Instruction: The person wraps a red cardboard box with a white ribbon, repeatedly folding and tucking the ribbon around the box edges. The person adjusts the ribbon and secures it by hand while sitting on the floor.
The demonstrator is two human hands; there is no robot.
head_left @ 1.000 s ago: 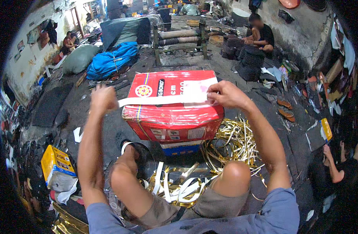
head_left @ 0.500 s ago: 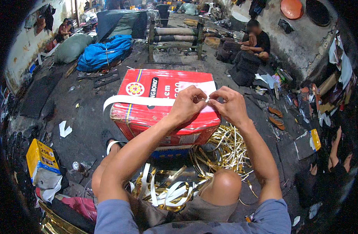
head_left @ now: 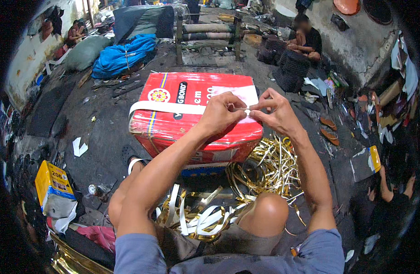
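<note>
A large red wrapped package lies on the dark floor in front of my knees. A white strap runs across its top from the left side. My left hand and my right hand meet over the package's right half. Both pinch the strap's ends between thumb and fingertips, the two ends touching at the middle. A white sheet lies on the package under my hands.
Gold and white strap offcuts pile between my knees and right of the package. A yellow carton stands at the left. A blue bundle and a wooden frame lie behind. A person sits at the far right.
My left hand came in from the package's left edge to meet my right hand at the middle. Both hands now pinch the strap ends together and have stayed close since.
</note>
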